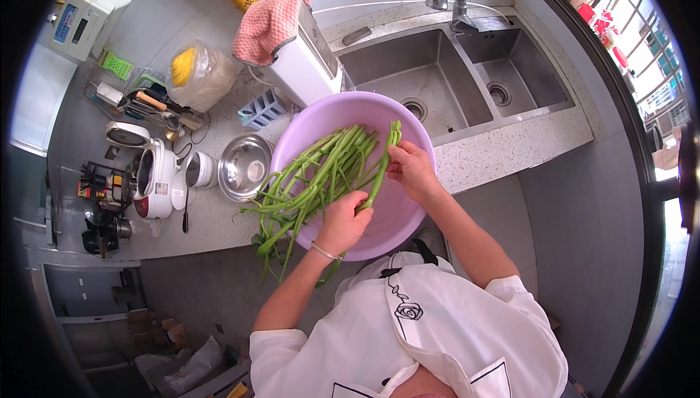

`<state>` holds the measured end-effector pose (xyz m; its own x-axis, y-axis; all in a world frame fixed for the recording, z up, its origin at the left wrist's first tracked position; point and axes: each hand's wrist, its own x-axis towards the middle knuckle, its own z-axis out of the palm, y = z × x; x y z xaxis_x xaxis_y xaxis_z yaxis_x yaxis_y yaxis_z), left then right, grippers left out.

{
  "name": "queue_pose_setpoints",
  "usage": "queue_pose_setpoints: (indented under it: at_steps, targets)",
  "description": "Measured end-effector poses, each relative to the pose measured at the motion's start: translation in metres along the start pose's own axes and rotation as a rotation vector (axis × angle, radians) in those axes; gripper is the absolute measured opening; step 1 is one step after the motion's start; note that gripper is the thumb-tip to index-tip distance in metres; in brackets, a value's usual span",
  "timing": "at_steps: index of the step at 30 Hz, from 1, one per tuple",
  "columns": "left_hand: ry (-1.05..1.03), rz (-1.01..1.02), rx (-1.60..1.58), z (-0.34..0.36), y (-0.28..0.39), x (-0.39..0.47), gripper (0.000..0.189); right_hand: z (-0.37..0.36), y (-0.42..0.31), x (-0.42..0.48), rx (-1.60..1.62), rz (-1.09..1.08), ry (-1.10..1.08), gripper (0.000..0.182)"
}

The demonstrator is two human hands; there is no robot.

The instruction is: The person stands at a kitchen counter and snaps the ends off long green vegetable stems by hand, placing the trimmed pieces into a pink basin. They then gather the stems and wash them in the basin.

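A purple plastic basin (361, 101) stands at the counter's front edge, with a heap of long green vegetable stems (320, 173) inside it. Some stem ends hang over the basin's left rim. Over the right part of the basin, both hands grip one thick green stalk (381, 176). My left hand (344, 223), with a bracelet at the wrist, has its fingers closed round the lower part. Near the top, my right hand (410, 168) pinches the stalk between thumb and fingers. The leafy lower end is partly hidden behind my left forearm.
Behind the basin lies a double steel sink (404, 69) with a faucet (462, 9). A white box-shaped appliance (301, 69) bears a pink cloth (268, 28). Leftward stand a steel bowl (246, 165), a rice cooker (156, 182) with its lid up, and a blue-grey utensil holder (262, 109).
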<state>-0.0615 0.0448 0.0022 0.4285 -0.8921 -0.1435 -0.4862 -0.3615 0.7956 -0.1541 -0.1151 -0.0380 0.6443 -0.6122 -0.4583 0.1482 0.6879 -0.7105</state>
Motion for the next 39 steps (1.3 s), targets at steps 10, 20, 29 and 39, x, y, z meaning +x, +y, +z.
queue_pose_setpoints:
  at_steps: [10,20,29,39]
  targets:
    - [0.173,0.182,0.086,0.01,0.02,0.041,0.026,-0.006,0.008,0.006,-0.101,-0.084,-0.016,0.012]
    - [0.074,-0.137,-0.128,0.018,0.008,0.077,0.017,-0.008,0.008,0.002,-0.094,-0.111,-0.148,0.012]
    - [0.085,-0.155,-0.165,0.024,-0.002,0.082,0.016,-0.006,0.005,-0.001,-0.098,-0.087,-0.151,0.012]
    - [0.025,-0.03,0.048,0.021,0.015,0.076,0.02,-0.008,0.011,0.008,-0.058,-0.057,-0.128,0.008]
